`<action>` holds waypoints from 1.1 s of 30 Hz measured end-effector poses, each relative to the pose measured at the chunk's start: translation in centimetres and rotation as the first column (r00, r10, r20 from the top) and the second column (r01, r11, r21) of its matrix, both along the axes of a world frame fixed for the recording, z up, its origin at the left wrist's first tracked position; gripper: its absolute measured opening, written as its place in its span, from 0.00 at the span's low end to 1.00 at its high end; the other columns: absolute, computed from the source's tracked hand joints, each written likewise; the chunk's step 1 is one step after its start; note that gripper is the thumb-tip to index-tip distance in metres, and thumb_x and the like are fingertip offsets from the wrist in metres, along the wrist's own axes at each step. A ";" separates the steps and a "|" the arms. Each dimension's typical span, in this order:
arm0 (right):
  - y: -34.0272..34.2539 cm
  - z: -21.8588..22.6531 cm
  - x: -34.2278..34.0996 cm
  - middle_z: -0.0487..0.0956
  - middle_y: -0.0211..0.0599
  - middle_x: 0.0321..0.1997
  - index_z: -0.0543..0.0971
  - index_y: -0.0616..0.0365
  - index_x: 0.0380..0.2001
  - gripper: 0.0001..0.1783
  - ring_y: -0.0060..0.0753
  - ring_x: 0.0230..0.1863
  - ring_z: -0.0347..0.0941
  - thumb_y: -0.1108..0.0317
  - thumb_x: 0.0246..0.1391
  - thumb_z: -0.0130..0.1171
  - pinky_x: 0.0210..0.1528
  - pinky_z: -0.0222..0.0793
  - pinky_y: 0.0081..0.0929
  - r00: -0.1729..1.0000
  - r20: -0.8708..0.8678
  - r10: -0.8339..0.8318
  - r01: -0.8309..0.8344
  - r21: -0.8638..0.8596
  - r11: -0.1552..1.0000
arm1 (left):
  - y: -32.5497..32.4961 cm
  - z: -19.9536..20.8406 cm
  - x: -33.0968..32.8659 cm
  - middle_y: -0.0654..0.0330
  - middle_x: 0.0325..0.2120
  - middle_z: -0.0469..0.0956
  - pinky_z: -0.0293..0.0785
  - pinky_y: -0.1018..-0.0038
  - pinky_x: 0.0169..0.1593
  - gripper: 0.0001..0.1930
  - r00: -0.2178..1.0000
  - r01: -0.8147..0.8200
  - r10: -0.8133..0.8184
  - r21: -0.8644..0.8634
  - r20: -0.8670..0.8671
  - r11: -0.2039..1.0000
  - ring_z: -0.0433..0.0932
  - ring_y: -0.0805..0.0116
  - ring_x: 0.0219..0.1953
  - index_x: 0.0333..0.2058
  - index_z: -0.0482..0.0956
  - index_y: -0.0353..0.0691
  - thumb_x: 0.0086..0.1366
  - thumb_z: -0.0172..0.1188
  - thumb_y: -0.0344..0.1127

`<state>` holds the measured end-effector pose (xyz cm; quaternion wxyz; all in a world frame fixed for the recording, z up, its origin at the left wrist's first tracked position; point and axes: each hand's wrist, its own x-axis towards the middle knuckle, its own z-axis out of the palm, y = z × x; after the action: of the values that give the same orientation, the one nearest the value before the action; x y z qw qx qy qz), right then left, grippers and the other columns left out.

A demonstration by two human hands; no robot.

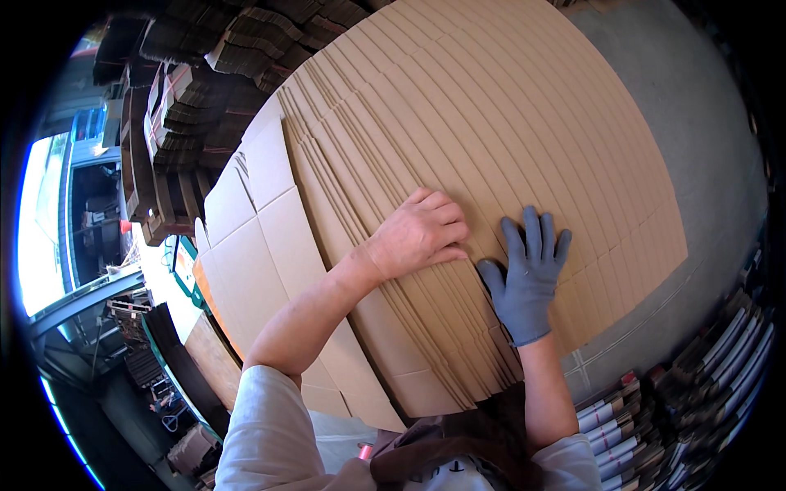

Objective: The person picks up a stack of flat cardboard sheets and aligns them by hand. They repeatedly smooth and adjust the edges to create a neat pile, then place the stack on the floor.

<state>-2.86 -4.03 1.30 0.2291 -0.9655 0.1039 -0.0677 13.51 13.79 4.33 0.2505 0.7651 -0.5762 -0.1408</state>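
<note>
A large fanned-out stack of flat brown cardboard sheets (565,147) fills the middle, its overlapping edges forming long stepped lines. My left hand (422,231), bare, rests on the stack with its fingers curled against the edge of one cardboard sheet; the fingertips are partly hidden. To its right lies my right hand (528,278) in a grey glove, flat on the sheets with the fingers spread and the thumb along a sheet edge. Left of the tight layers, a paler creased cardboard sheet (282,237) lies at the side of the stack.
Bundled cardboard stacks (192,110) stand at the far left on wooden pallets (143,176). Grey floor (688,106) runs along the right side. At the lower right are several strapped bundles (614,434) with pale edges. A bright opening (42,221) is at the far left.
</note>
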 end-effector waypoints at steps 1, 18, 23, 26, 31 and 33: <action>-0.1 0.0 0.0 0.62 0.52 0.74 0.73 0.52 0.63 0.39 0.66 0.74 0.55 0.52 0.49 0.71 0.72 0.42 0.78 1.000 0.000 -0.001 0.001 0.002 1.000 | -0.1 0.0 0.0 0.68 0.37 0.76 0.68 0.63 0.56 0.13 1.000 0.002 -0.002 0.001 0.003 1.000 0.73 0.62 0.47 0.33 0.78 0.47 0.60 0.71 0.45; -1.1 -2.1 -0.5 0.60 0.53 0.77 0.69 0.54 0.68 0.39 0.62 0.79 0.49 0.52 0.57 0.67 0.77 0.37 0.69 0.999 -0.044 0.031 -0.038 -0.164 0.986 | -0.2 -3.2 0.2 0.66 0.36 0.76 0.66 0.61 0.57 0.16 0.999 0.029 -0.024 -0.133 0.038 0.991 0.74 0.62 0.49 0.33 0.79 0.48 0.57 0.69 0.52; -1.2 -4.5 -1.1 0.58 0.45 0.80 0.65 0.48 0.72 0.39 0.56 0.80 0.49 0.47 0.63 0.62 0.77 0.37 0.65 0.997 -0.039 0.067 -0.074 -0.226 0.971 | 0.6 -4.6 -1.3 0.68 0.36 0.77 0.65 0.60 0.58 0.15 0.995 -0.047 0.056 -0.112 0.079 0.993 0.74 0.64 0.50 0.31 0.80 0.52 0.56 0.70 0.54; -1.6 -5.2 -1.0 0.58 0.45 0.80 0.66 0.49 0.71 0.38 0.57 0.80 0.49 0.48 0.63 0.63 0.77 0.37 0.65 0.996 -0.030 0.082 -0.087 -0.221 0.971 | 0.1 -6.0 -1.8 0.69 0.37 0.78 0.65 0.60 0.58 0.15 0.992 -0.089 0.096 -0.082 0.079 0.993 0.74 0.65 0.51 0.31 0.80 0.54 0.56 0.70 0.55; -2.7 -5.1 -0.7 0.58 0.45 0.80 0.66 0.50 0.72 0.38 0.55 0.81 0.48 0.48 0.63 0.63 0.78 0.36 0.63 0.993 -0.091 0.072 -0.090 -0.217 0.972 | -1.5 -6.8 -1.2 0.70 0.41 0.81 0.64 0.60 0.58 0.16 0.993 -0.088 0.089 -0.020 0.077 0.996 0.74 0.65 0.54 0.32 0.83 0.56 0.57 0.68 0.59; -3.0 -5.0 -0.5 0.58 0.45 0.80 0.66 0.50 0.72 0.38 0.55 0.81 0.47 0.47 0.64 0.62 0.78 0.35 0.63 0.991 -0.124 0.055 -0.080 -0.207 0.975 | -2.2 -7.1 -1.0 0.69 0.42 0.81 0.64 0.60 0.58 0.16 0.990 -0.076 0.081 -0.046 0.115 0.996 0.74 0.65 0.55 0.34 0.84 0.57 0.58 0.68 0.59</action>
<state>-3.39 -6.99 -3.71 0.1207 -0.9897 0.0764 -0.0137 12.53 11.54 -2.81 0.2375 0.7887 -0.5621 -0.0741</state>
